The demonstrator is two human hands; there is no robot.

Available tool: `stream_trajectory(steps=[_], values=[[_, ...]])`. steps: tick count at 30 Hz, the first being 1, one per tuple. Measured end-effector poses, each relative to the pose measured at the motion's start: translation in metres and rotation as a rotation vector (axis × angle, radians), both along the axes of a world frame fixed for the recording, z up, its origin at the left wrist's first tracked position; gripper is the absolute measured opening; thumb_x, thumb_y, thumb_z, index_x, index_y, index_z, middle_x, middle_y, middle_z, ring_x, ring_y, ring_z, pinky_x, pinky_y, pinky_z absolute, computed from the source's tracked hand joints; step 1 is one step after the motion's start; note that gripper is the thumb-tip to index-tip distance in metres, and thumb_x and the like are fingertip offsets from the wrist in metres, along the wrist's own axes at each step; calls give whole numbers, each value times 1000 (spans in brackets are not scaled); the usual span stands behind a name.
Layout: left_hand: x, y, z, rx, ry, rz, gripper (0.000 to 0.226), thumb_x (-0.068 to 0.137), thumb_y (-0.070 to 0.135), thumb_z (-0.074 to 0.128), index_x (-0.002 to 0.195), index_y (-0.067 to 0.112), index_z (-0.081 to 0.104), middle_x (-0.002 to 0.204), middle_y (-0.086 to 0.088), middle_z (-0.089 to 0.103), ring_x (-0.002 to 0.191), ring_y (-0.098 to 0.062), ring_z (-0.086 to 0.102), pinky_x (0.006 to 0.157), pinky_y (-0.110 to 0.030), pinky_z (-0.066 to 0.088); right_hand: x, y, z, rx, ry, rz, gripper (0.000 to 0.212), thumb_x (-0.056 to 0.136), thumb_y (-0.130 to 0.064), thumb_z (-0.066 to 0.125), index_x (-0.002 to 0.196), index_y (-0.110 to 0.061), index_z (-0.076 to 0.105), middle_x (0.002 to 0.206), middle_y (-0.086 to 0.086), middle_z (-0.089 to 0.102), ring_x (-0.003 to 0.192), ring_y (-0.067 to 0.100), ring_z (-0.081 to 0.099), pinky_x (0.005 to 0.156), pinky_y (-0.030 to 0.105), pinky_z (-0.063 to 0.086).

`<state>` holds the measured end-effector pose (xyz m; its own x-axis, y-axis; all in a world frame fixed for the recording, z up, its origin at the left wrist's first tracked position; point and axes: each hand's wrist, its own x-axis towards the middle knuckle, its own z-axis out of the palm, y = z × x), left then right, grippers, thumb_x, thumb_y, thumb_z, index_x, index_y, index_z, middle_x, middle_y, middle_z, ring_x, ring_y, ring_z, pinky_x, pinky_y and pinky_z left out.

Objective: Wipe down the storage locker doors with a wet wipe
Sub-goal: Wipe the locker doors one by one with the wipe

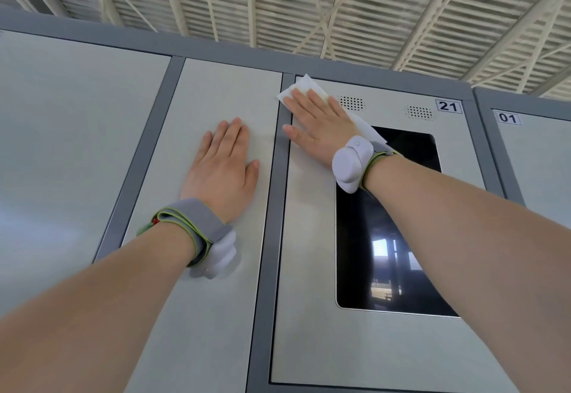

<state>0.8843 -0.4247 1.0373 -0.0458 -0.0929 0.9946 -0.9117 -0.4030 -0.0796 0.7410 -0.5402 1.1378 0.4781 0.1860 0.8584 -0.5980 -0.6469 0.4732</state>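
Grey-framed lockers [272, 238] fill the view beneath a slatted ceiling [309, 6]. Pale door 21 [309, 315] carries a black screen [386, 238], and a plain door [216, 89] stands just left of that screen. A person's left hand [221, 164] rests flat on the plain door, grip open and holding nothing. The right hand [315, 126], above and left of the screen, presses a white wet wipe [304, 85] against door 21 with straight fingers, grip open. The wipe's trailing edge overlaps the screen's top left corner.

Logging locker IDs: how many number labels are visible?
2: label 21 top right of the screen door; label 01 on the next door rightward. Others may be hidden.
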Motion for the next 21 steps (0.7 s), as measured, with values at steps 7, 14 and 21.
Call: stream_trajectory(steps=[7,14,21], values=[[-1,0,-1,3,-1,26,71,87,37,11,150,4,10,159,-7,6,146,-21,0,115,-30,-8,-10,0,-16,45,76,35,53,100,-48,17,150,-33,6,158,-12,-3,145,10,-8,115,31,-10],[0,-2,-1,4,1,38,71,87,36,8,150,5,7,159,-6,3,146,-20,-2,115,-29,-9,9,7,8,136,-80,-36,58,100,-50,12,151,-27,-3,159,-6,-10,145,15,-11,117,38,-7],[2,-1,-1,-7,-16,-6,69,88,34,13,149,2,13,158,-9,9,146,-22,3,116,-29,-6,3,8,-10,31,47,36,52,101,-45,14,150,-32,4,159,-11,-3,146,12,-6,116,34,-7]])
